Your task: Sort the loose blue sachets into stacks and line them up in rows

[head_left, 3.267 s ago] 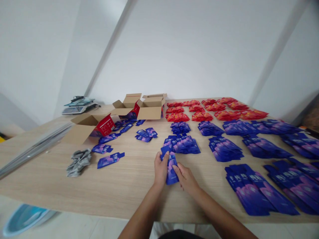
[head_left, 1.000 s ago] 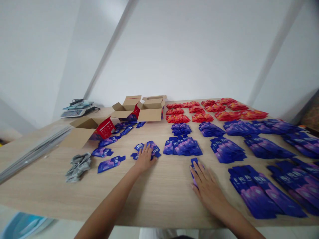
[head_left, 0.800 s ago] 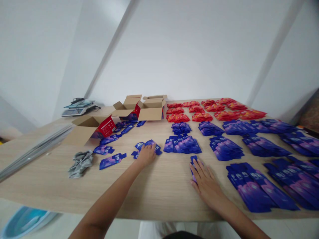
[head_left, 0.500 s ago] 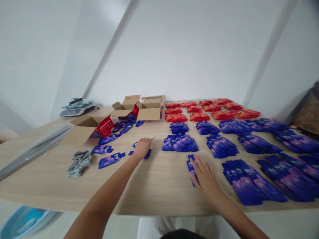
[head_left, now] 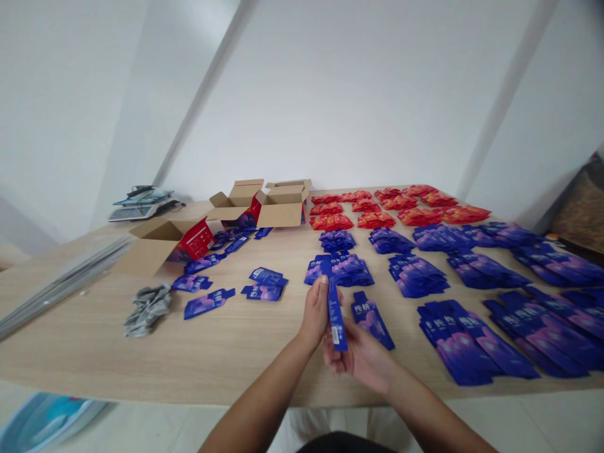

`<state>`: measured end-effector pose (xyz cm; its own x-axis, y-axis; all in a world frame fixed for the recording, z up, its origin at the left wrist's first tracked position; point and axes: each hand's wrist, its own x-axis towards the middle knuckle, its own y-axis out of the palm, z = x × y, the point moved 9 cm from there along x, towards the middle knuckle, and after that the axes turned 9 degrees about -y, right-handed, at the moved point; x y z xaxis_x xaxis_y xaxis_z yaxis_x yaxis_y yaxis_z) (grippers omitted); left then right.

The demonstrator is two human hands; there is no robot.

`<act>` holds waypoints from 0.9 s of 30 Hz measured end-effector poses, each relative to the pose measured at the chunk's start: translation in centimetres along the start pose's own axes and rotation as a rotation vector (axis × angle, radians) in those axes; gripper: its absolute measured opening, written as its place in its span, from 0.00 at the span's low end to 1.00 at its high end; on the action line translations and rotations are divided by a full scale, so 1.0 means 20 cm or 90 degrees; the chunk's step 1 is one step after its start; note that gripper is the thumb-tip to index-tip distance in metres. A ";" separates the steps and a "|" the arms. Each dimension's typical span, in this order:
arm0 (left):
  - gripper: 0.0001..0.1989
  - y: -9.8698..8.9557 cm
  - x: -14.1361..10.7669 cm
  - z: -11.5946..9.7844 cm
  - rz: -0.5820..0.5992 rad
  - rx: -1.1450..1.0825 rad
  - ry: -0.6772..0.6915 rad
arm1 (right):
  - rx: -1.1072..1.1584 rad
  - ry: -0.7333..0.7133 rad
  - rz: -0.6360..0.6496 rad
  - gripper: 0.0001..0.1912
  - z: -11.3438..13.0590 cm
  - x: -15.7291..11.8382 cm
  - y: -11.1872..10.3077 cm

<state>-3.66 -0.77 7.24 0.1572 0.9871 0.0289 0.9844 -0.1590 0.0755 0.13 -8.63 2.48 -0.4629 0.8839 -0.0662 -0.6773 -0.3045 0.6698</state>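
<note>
Between my two hands a blue sachet (head_left: 336, 314) is held on edge above the near middle of the table, a white barcode label on its lower part. My left hand (head_left: 314, 313) grips it from the left, thumb uppermost. My right hand (head_left: 358, 355) has its fingers curled around the lower end. Just right of them a single blue-purple sachet (head_left: 372, 319) lies face up. Behind my hands is a fanned pile of blue sachets (head_left: 352, 269). Two or so overlapping sachets (head_left: 265, 284) lie to the left, near another lone sachet (head_left: 207, 303).
Fanned blue piles (head_left: 472, 340) cover the right side, with rows of red sachets (head_left: 375, 219) behind. Open cardboard boxes (head_left: 283, 214) stand at the back and a third box (head_left: 155, 242) at left. A grey cloth (head_left: 148, 308) lies left; a blue basin (head_left: 51, 418) sits on the floor.
My left hand has come from the left-hand sachets to the middle, bringing one sachet. My right hand has left the single sachet on the table and joined it, closing on the held one.
</note>
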 end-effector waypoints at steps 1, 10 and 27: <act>0.25 0.01 0.00 0.02 0.000 -0.015 0.001 | 0.036 -0.003 -0.007 0.24 -0.01 -0.01 0.00; 0.31 0.08 -0.06 0.23 0.081 -0.095 -0.168 | -0.476 -0.309 -0.310 0.17 0.31 -0.10 -0.34; 0.29 -0.25 -0.13 0.31 0.277 0.232 -0.155 | -1.016 -0.200 -0.230 0.15 0.23 -0.03 -0.26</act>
<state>-8.44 -2.48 0.57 0.5212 0.8156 -0.2514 0.7834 -0.5741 -0.2381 6.49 -5.94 2.48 -0.1721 0.9567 0.2345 -0.6727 0.0598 -0.7375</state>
